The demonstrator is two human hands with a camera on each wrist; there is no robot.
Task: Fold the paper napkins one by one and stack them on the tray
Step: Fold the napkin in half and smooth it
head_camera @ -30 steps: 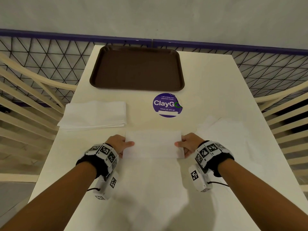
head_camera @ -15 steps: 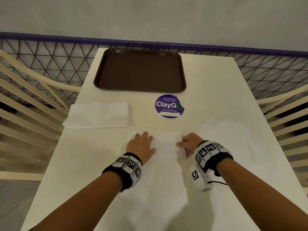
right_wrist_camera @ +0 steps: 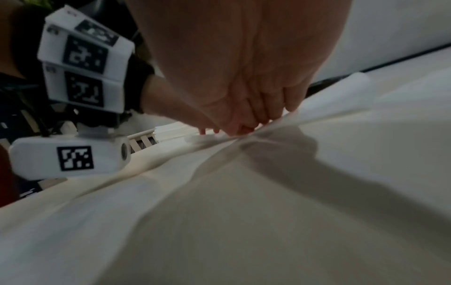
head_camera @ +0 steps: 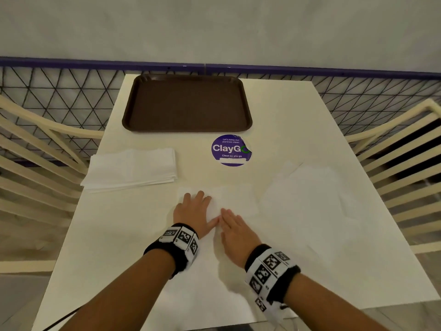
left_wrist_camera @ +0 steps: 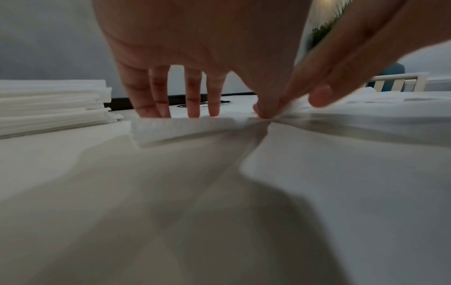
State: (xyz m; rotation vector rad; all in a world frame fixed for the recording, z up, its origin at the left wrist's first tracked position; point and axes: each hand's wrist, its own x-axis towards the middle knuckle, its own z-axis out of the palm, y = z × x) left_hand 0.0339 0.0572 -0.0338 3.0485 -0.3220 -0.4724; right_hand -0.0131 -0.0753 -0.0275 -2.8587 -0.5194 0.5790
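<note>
A folded white napkin point(head_camera: 238, 199) lies on the white table point(head_camera: 274, 103) in front of me. My left hand point(head_camera: 194, 209) lies flat on its left half, fingers spread and straight. My right hand point(head_camera: 235, 226) presses flat on the napkin's near edge, its fingertips beside my left thumb. In the left wrist view my left fingers point(left_wrist_camera: 161, 96) rest on the napkin point(left_wrist_camera: 180, 129), which shows as a thick folded strip. A brown tray point(head_camera: 186, 103) with nothing on it sits at the far end of the table.
A stack of white napkins point(head_camera: 131, 167) lies at the left, near the table edge. Loose unfolded napkins point(head_camera: 305, 194) are spread at the right. A round purple sticker point(head_camera: 231, 150) sits below the tray. Cream slatted chairs point(head_camera: 401, 151) flank the table.
My left hand went from gripping the napkin's left edge to lying flat on it. My right hand let go of the right edge and slid left to press near my left thumb.
</note>
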